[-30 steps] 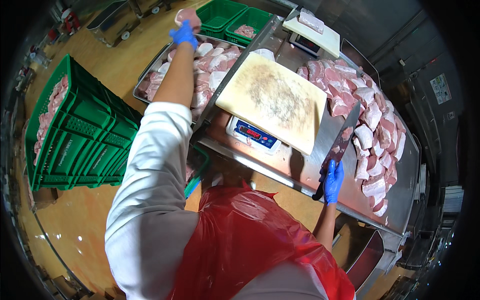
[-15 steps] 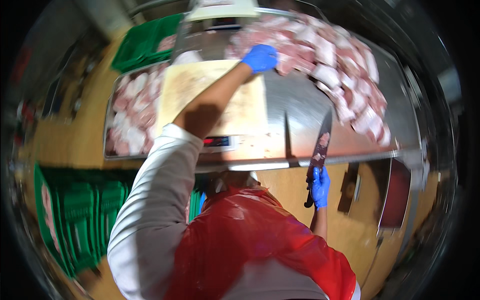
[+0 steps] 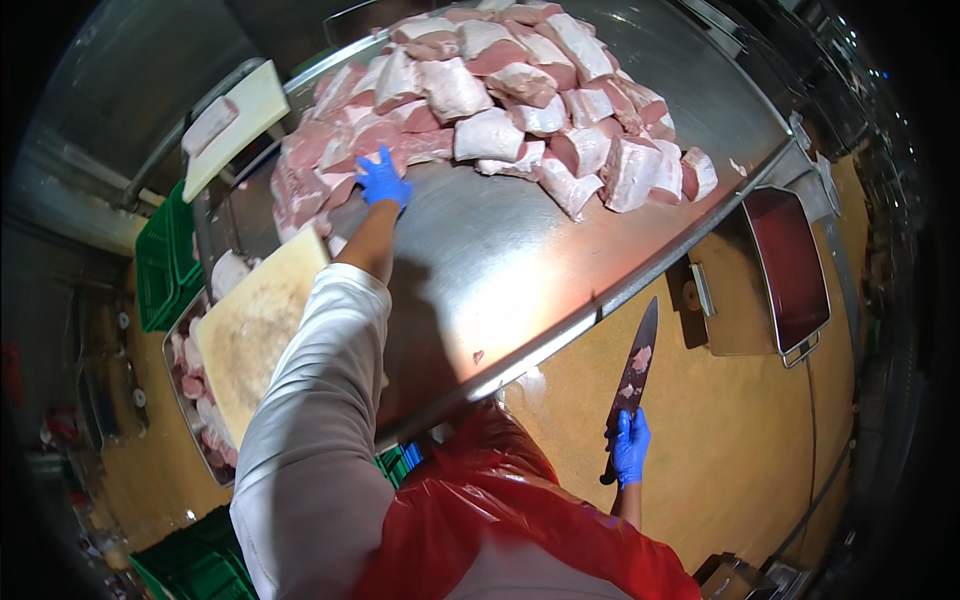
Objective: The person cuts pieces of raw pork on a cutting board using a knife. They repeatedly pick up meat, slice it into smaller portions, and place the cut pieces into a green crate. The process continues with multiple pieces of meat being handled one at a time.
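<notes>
Fingers of the left hand (image 3: pixel 383 182) spread wide, thumb apart, blue glove, over the lower left edge of the heap of meat (image 3: pixel 500 95); cannot tell whether the fingertips press on a piece or sit just above it. Fingers of the right hand (image 3: pixel 629 448), also gloved blue, curled together round the handle of a knife (image 3: pixel 647 322), lower right of centre. Metal table (image 3: pixel 520 290) slants across the upper middle, its front edge rising from lower centre to upper right. Yellowish floor (image 3: pixel 730 470) takes up the right side below it. Heap of meat covers the top of the table, pink cut faces and pale fat showing, pieces piled against one another, loosest at its right end. Red apron (image 3: pixel 510 500) fills bottom centre; white sleeve (image 3: pixel 320 390) runs up from lower left toward the left hand, lying across part of a stained cutting board (image 3: pixel 250 330) at left. Metal tray (image 3: pixel 186 405) beside that board, more meat in it, partly hidden. Metal bin (image 3: pixel 790 260), reddish inside, at right. Green crates (image 3: pixel 152 255) at left, above the tray; another green crate (image 3: pixel 195 560) at bottom left, cut off by shadow. Smaller pale board (image 3: pixel 255 110), upper left, one slab (image 3: pixel 211 125) lying on it. Knife blade points up the frame, over the floor, clear of the table edge; two pink scraps (image 3: pixel 641 357) stuck to its side.
</notes>
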The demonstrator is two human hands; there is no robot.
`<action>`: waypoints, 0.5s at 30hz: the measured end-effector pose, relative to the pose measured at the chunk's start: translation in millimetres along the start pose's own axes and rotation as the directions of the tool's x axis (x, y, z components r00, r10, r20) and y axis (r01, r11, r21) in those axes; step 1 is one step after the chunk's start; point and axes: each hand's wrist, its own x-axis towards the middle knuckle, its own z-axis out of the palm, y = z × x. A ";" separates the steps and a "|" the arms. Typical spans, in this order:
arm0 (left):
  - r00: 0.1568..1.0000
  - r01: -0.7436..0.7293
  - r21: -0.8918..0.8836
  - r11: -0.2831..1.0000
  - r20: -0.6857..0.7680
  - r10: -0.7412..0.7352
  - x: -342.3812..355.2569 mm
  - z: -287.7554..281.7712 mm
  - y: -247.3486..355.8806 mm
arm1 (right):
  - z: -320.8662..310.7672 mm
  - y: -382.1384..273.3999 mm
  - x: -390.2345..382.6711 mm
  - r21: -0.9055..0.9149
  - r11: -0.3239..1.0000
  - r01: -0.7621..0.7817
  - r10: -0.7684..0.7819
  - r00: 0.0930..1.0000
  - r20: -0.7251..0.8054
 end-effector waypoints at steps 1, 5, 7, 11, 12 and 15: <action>1.000 -0.001 0.021 1.000 -0.016 0.001 6.1 -0.5 3.7 | -2.8 4.1 0.2 0.015 0.999 -0.041 0.041 0.999 -0.023; 0.990 -0.030 0.017 0.999 0.141 0.027 39.3 -4.5 -11.8 | -16.1 -0.3 8.3 0.007 0.999 -0.050 0.050 0.995 -0.089; 0.982 -0.084 -0.005 0.996 0.170 0.084 51.4 -19.4 -18.5 | -18.1 -1.0 14.5 0.006 0.999 -0.041 0.041 0.997 -0.068; 0.937 -0.046 -0.118 0.992 0.340 0.084 53.7 -68.1 -35.5 | -11.0 -17.3 28.4 0.032 0.999 -0.012 0.012 1.000 -0.016; 0.908 -0.082 -0.105 0.991 0.403 0.118 58.8 -85.8 -49.2 | -9.6 -18.4 33.7 -0.017 0.999 0.027 -0.027 0.999 0.022; 0.696 0.222 -0.598 0.770 0.651 0.304 26.4 -168.7 -55.0 | 0.2 -31.7 48.9 -0.049 0.993 0.106 -0.102 0.991 0.088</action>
